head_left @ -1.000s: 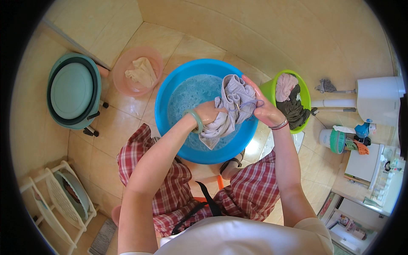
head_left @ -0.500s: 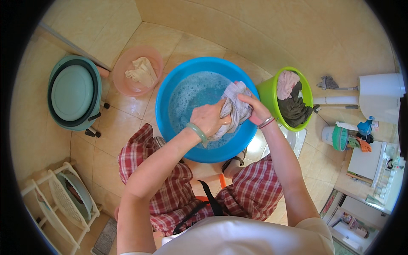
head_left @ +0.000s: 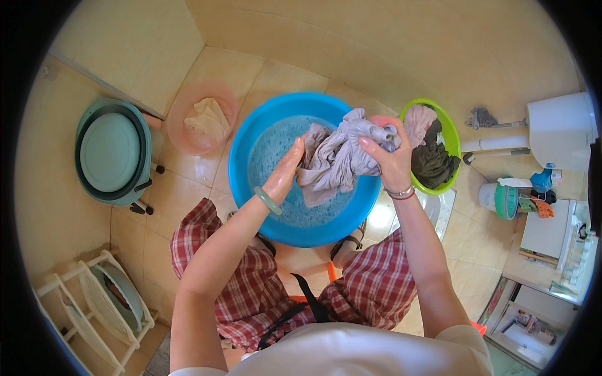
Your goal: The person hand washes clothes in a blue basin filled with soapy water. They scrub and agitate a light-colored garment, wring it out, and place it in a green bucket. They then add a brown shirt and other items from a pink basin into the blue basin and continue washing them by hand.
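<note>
Washing scene, viewed from above. Item held: a wet pale grey cloth garment [head_left: 342, 156], bunched, lifted over the round blue plastic basin [head_left: 241, 169] of soapy water, its lower folds hanging just above or at the suds; which cannot be told. Right hand [head_left: 389, 156]: fingers clenched around the upper right bunch of the garment, a bracelet worn at the wrist. Left hand [head_left: 287, 172]: fingers laid flat and straight against the left edge of the garment, touching but not closed around it; a pale green bangle [head_left: 268, 200] worn at the wrist. Basin set on the tiled floor [head_left: 188, 182], just far of the knees in red checked trousers [head_left: 370, 282]. To the right, touching the basin rim, a round lime green plastic tub [head_left: 453, 135] filled with dark and pink laundry. To the far left, a small pink plastic bowl [head_left: 182, 125] holding a cream cloth. Further left, a teal folding basin on legs [head_left: 113, 153]. Near left, a white wire rack [head_left: 94, 307].
</note>
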`<state>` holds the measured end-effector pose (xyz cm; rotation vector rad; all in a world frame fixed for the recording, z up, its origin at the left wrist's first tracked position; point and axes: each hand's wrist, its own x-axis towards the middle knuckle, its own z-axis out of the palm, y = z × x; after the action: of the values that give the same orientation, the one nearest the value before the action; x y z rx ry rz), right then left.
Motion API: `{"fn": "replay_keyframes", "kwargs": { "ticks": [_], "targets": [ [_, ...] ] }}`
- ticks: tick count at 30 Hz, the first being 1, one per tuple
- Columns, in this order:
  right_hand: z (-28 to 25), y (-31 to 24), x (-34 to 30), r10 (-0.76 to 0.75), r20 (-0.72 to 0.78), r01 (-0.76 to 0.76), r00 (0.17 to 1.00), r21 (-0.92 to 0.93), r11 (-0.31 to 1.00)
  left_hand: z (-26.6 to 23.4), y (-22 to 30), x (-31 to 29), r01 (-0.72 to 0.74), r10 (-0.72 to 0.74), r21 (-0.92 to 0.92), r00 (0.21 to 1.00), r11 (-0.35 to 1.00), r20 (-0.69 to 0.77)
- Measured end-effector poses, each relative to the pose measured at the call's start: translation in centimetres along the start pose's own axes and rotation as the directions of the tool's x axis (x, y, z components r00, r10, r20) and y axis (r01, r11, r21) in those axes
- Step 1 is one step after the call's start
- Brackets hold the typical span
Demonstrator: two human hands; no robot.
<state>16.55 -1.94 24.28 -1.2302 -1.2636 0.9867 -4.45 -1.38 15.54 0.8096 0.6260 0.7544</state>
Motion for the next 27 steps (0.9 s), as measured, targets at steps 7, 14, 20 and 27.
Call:
{"fn": "replay_keyframes", "kwargs": {
  "ticks": [7,14,20,27],
  "targets": [
    [1.1,-2.8,-2.1,-0.519,0.231,0.563,0.823,-0.211,0.799,1.3,0.4,-0.6,0.494,-0.457,-0.264,0.868,0.828,0.194],
    [1.8,-2.7,-3.3,-0.55,0.194,0.583,0.812,-0.255,0.771,2.5,1.5,-1.0,0.316,-0.272,-0.658,0.947,0.684,0.171],
    [2.3,1.2,-3.6,-0.288,-0.204,0.264,0.936,-0.139,0.955,0.2,-0.6,2.2,-0.042,-0.169,-0.625,0.947,0.779,-0.275],
    [2.9,1.7,-3.7,-0.311,-0.229,0.282,0.922,-0.148,0.948,1.3,-0.5,1.8,0.01,-0.127,-0.732,0.986,0.682,-0.104]
  ]
}}
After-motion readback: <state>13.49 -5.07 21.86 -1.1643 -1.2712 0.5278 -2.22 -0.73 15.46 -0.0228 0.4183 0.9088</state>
